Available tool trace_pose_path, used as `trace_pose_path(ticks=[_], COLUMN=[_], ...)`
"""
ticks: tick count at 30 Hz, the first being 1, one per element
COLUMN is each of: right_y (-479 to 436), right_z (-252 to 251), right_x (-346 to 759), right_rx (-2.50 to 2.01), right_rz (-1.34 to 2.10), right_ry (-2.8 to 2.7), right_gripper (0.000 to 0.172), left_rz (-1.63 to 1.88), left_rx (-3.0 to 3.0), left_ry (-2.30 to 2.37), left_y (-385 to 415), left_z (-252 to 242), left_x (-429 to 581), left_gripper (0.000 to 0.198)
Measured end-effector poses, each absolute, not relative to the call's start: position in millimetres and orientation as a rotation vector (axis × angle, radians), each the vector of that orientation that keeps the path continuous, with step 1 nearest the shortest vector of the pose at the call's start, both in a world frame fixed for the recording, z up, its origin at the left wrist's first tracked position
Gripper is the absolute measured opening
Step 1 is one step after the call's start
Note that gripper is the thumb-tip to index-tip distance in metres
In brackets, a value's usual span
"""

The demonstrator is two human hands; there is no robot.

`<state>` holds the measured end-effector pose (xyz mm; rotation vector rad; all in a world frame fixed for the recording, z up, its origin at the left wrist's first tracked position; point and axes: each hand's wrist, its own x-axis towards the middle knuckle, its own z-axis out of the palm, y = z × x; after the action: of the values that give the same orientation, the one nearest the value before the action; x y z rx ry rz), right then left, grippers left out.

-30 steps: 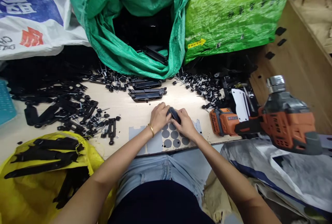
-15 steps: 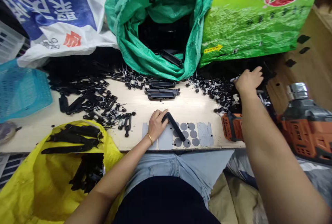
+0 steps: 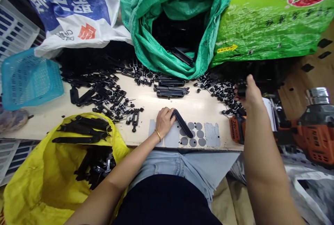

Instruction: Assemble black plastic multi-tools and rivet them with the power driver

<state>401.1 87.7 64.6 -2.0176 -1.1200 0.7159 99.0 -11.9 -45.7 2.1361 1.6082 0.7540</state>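
Note:
My left hand (image 3: 165, 122), with a gold bangle at its wrist, is closed on one end of a long, narrow black plastic part (image 3: 183, 124). The part slants across a sheet of grey round stickers (image 3: 200, 134) near the bench's front edge. At the right, my right hand (image 3: 252, 91) is over the dark area behind the screw pile, its fingers curled round something dark that I cannot make out. Close by on its left lies a pile of black-headed screws (image 3: 227, 94). Two similar black parts (image 3: 171, 91) lie in front of the green sack (image 3: 135, 37).
An orange cordless power tool (image 3: 317, 131) lies at the right, partly behind my forearm. Loose black parts (image 3: 88, 96) and screws cover the left of the bench. A yellow sack (image 3: 28, 183) hangs at the front left. A blue basket (image 3: 31, 93) stands farther left.
My right hand has turned, and its spread fingers have curled round something dark. The left hand still grips the black part. The whole view has shifted slightly.

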Motion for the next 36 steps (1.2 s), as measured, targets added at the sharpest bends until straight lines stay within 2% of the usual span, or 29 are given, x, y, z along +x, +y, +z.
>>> trace_pose_path(ticks=[2, 6, 7, 9, 11, 14, 18, 21, 26, 36], right_y=[58, -11, -26, -47, -57, -60, -59, -58, -54, -65], right_z=[63, 39, 31, 16, 8, 11, 26, 29, 25, 24], right_x=[397, 366, 355, 333, 315, 299, 288, 276, 259, 259], right_rx=[-1.711, -1.376, -1.34, -1.303, -1.328, -1.401, -1.401, -1.398, -1.333, -1.315], right_rz=[1.035, 1.36, 1.445, 1.567, 1.555, 1.356, 1.221, 1.192, 1.225, 1.239], right_ry=[-0.822, -0.549, -0.514, -0.433, -0.386, -0.376, -0.433, -0.455, -0.39, -0.39], right_gripper=[0.043, 0.024, 0.026, 0.033, 0.035, 0.031, 0.032, 0.033, 0.035, 0.04], left_rz=[0.748, 0.704, 0.643, 0.445, 0.23, 0.042, 0.202, 0.393, 0.509, 0.349], left_rx=[2.097, 2.242, 2.373, 2.626, 2.737, 2.597, 2.065, 1.826, 1.779, 1.825], left_ry=[1.617, 1.471, 1.338, 1.016, 0.822, 0.944, 1.236, 1.242, 1.192, 1.161], left_y=[-14, -18, -17, -12, -3, 7, -5, -28, -56, -71], left_z=[-42, -22, -15, -3, 5, 13, 23, 27, 25, 29], left_x=[97, 91, 92, 96, 104, 114, 114, 116, 126, 133], left_gripper=[0.029, 0.055, 0.058, 0.049, 0.031, 0.018, 0.024, 0.021, 0.026, 0.022])
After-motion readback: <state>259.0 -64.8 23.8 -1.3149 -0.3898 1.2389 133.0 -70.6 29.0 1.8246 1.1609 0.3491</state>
